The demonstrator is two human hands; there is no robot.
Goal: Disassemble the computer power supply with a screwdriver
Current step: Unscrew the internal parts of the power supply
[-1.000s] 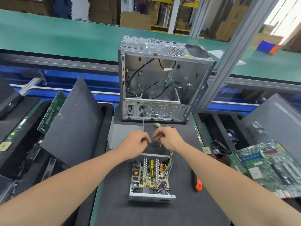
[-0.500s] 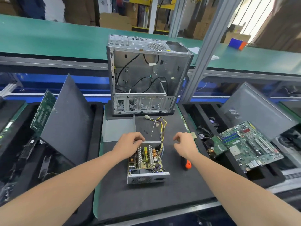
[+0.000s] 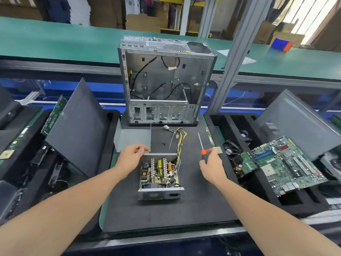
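The power supply (image 3: 159, 194) lies open on the black mat (image 3: 166, 215), its circuit board and heat sinks showing, a bundle of yellow and black wires (image 3: 180, 139) running from its far side. My left hand (image 3: 132, 158) grips the unit's far left corner. My right hand (image 3: 212, 166) holds the orange-handled screwdriver (image 3: 201, 145) to the right of the unit, the shaft pointing away from me. The removed grey metal cover (image 3: 132, 138) lies behind my left hand.
An empty computer case (image 3: 164, 80) stands upright at the mat's far edge. A motherboard (image 3: 284, 163) and fans sit in the black tray on the right. A dark side panel (image 3: 77, 126) leans in the left tray. A metal post (image 3: 238, 50) rises behind.
My hands have parted from the wires. The right hand moved right and picked up the screwdriver from the mat. The left hand settled on the power supply's corner.
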